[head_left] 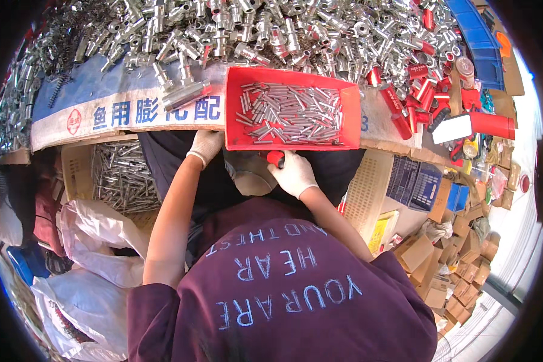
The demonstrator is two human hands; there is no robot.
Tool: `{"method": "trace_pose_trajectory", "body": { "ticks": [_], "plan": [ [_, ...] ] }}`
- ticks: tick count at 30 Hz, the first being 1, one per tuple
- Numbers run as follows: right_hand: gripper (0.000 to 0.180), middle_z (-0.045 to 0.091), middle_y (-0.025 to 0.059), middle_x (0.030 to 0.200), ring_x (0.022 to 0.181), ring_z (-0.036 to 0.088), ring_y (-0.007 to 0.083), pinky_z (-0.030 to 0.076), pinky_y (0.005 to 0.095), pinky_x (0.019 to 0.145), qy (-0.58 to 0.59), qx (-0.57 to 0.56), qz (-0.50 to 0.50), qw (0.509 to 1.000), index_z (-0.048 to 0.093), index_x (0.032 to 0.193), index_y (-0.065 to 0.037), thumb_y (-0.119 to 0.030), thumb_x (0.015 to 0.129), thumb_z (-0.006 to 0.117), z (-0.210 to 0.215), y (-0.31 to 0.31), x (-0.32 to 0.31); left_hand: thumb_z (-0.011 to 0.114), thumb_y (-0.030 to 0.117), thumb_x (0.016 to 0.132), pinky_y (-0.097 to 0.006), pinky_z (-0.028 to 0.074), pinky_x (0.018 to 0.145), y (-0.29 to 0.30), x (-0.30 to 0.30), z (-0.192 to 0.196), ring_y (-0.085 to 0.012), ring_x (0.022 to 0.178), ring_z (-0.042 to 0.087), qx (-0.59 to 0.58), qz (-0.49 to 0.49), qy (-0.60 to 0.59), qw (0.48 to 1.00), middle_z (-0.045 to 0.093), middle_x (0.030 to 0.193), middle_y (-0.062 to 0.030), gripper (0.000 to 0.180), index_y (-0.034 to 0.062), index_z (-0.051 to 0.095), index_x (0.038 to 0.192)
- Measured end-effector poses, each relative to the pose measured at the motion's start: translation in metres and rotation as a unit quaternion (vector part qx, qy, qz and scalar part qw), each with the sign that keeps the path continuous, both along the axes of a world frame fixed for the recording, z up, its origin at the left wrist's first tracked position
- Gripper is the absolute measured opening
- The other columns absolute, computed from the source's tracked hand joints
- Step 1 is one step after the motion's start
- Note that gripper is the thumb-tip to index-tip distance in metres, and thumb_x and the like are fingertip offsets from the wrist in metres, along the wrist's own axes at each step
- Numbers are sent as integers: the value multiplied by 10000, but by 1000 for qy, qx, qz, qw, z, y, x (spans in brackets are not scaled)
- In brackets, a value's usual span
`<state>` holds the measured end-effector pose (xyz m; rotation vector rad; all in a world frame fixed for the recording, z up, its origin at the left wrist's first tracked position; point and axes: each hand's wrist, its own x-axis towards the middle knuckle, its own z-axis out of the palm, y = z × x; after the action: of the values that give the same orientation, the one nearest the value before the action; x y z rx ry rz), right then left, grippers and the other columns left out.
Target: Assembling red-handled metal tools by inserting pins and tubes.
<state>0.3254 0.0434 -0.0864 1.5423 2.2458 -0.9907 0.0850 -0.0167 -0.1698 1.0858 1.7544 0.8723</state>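
Observation:
My right hand (pixel 294 175), in a white glove, is closed round a small red and black piece (pixel 276 158) just below the near edge of a red bin (pixel 232 108). What that piece belongs to is hidden. Many short silver metal pins (pixel 289 111) fill the bin, which rests at the table's near edge. My left hand (pixel 206 146), gloved too, is at the table edge by the bin's lower left corner. Its fingers are mostly out of sight, so their grip is hidden. Left of the bin lies a silver metal cylinder (pixel 187 93).
Shiny metal fittings (pixel 259 30) are heaped across the far table, with dark springs (pixel 54 42) at left. Red metal tubes (pixel 398 114) lie on the right. Below the table stand a crate of metal rods (pixel 123 178) and a dark blue crate (pixel 413 184). Cardboard boxes (pixel 428 259) pile up at right.

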Motion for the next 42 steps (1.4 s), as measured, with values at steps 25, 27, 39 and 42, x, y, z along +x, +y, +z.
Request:
{"method": "trace_pose_trajectory", "body": {
  "ticks": [25,27,39,42],
  "plan": [
    [548,608,271,1209,1118,596,414,483,480,944,-51,-63,146,986,540,1233,10,-274,794,703,-38,-11,-60,585,212,937,-369,451,987,-11,-3,-4,-296,1183,591,12,-1,14,1000,635,1238,-211,348,28,602,1232],
    [438,637,267,1165,1086,632,391,515,481,925,28,-20,107,994,590,1185,26,-216,825,648,-29,-8,-64,654,221,905,-358,481,928,-17,-5,-19,-281,1106,641,92,48,25,994,684,1135,-202,335,6,640,1162],
    [348,615,246,1230,1120,570,440,445,488,949,328,21,-18,944,628,1229,-58,-272,990,493,-37,36,4,685,514,742,-481,503,848,-10,92,98,-370,914,662,81,-314,181,928,696,869,-192,473,56,735,849],
    [408,587,303,1236,1157,554,439,423,480,974,258,-28,-14,966,596,1229,6,-303,968,542,-30,-10,-5,725,402,699,-429,513,859,-8,129,22,-323,897,674,53,-311,170,934,707,859,-153,342,86,726,828]
  ]
}}
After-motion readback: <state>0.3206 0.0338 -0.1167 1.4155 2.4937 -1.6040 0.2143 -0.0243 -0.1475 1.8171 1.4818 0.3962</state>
